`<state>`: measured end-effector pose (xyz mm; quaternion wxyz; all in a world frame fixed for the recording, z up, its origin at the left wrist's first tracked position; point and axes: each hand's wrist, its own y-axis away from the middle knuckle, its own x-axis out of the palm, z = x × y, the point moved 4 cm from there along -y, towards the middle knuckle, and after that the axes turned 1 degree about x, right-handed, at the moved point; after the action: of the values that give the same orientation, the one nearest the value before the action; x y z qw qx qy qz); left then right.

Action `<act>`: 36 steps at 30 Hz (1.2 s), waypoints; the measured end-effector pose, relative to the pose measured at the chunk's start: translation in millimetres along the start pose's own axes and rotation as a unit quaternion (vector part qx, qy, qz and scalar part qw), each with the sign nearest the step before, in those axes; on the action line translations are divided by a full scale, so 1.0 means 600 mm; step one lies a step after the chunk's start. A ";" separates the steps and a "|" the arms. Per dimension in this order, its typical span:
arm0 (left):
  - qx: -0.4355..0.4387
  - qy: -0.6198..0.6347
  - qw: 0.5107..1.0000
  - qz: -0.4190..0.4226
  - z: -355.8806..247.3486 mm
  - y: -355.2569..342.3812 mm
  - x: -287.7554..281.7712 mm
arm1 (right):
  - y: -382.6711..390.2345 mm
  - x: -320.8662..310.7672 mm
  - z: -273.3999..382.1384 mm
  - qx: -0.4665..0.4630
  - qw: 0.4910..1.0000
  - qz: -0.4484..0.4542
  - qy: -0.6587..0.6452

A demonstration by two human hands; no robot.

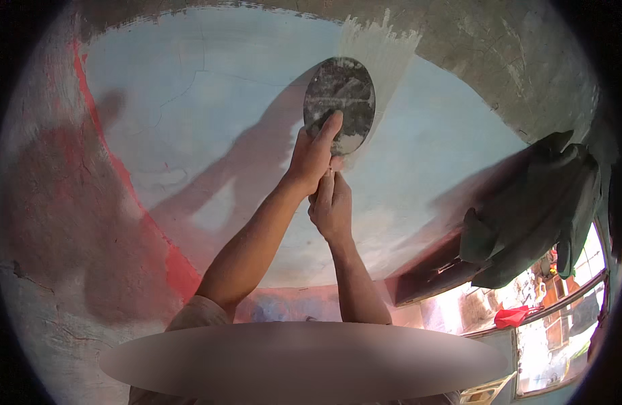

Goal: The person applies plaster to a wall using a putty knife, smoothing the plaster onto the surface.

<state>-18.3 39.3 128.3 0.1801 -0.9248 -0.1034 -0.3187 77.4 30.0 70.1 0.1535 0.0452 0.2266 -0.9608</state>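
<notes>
My left hand [314,155] grips a dark oval plate [339,91] by its lower edge, the thumb lying over its face. Whitish smears and patches mark the plate, thickest near the bottom. Just below, my right hand [333,206] is closed, its fingertips meeting the underside of my left hand; what they hold, if anything, is hidden. Both arms reach up in front of a light blue painted surface [250,61]. Behind the plate, a pale streaked band of wet-looking coating [385,57] runs upward onto grey plaster.
Bare grey plaster [473,40] borders the blue paint at the upper right. A red painted edge [108,148] curves down the left. Dark cloth [533,209] hangs at the right above a bright window [560,337], with a red cloth [512,317] beside it.
</notes>
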 end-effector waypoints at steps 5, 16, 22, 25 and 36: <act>0.019 -0.041 0.998 -0.049 0.044 0.032 -0.013 | 0.040 0.003 -0.049 -0.041 0.999 -0.032 0.016; 0.041 -0.037 0.998 -0.026 -0.035 -0.017 0.042 | -0.023 -0.009 0.037 0.004 1.000 -0.010 0.013; 0.022 -0.036 0.998 -0.035 0.024 0.041 -0.009 | 0.047 0.007 -0.050 -0.061 0.994 -0.070 0.050; 0.020 -0.025 0.997 -0.069 0.000 0.030 0.007 | 0.033 0.009 -0.008 -0.063 0.995 -0.056 0.052; -0.027 0.007 1.000 -0.009 0.019 0.037 -0.010 | 0.048 0.010 -0.011 -0.016 0.998 -0.051 0.028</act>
<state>-9.7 23.1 110.5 0.1527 -0.9261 -0.1017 -0.3297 81.0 6.7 50.8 0.0990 0.0580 0.2481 -0.9619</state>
